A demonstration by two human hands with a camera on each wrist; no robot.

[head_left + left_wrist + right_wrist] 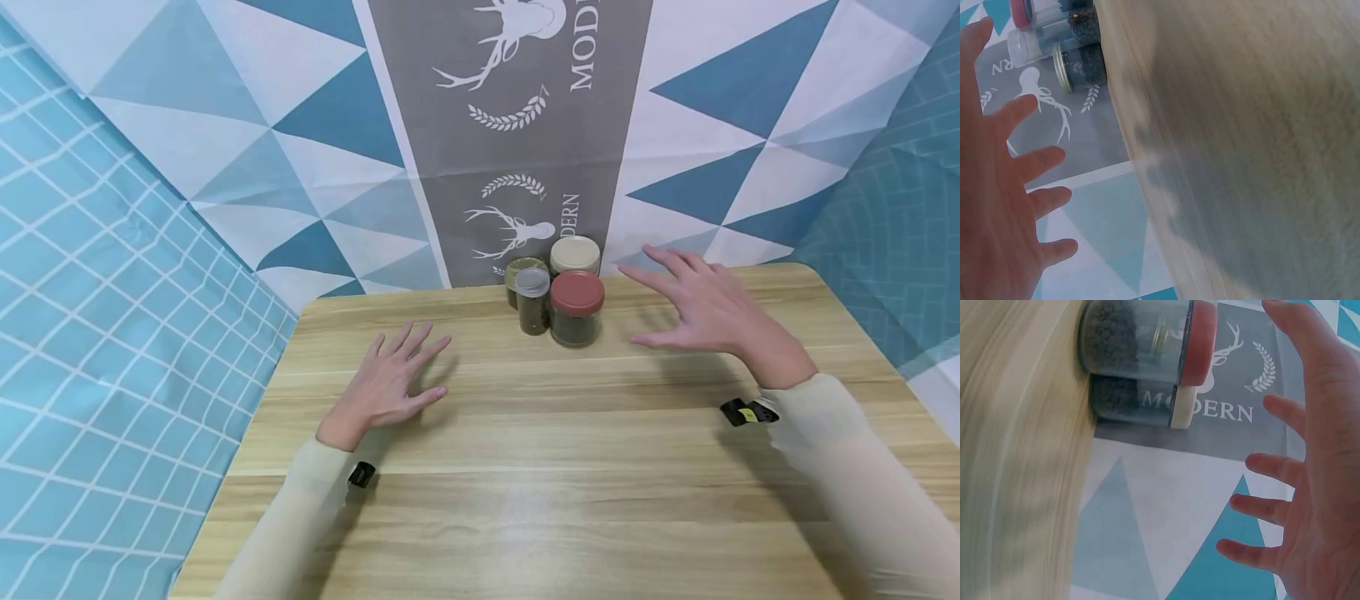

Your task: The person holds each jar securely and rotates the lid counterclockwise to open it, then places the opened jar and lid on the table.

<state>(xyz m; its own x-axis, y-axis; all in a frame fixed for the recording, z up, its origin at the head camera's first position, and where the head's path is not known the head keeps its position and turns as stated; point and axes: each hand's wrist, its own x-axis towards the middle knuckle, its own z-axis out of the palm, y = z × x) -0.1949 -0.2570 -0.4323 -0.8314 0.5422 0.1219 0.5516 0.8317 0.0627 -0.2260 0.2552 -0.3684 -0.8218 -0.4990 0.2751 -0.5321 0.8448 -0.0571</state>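
Observation:
Several lidded jars stand grouped at the back of the wooden table. In front are a red-lidded glass jar (576, 310), partly filled with dark granules, and a slimmer jar with a grey lid (533, 302). Behind them show a cream-lidded jar (575, 253) and a jar with a yellowish-green lid (513, 279), both partly hidden. My right hand (697, 304) hovers right of the jars, fingers spread and thumb apart, holding nothing. To their left, my left hand (392, 379) is spread above the table, also holding nothing.
The light wooden table (480, 500) meets a patterned cloth backdrop (300, 142) right behind the jars. Blue gridded cloth (127, 333) hangs along the left side, and teal cloth (885, 225) on the right. Each wrist carries a small black camera (362, 474).

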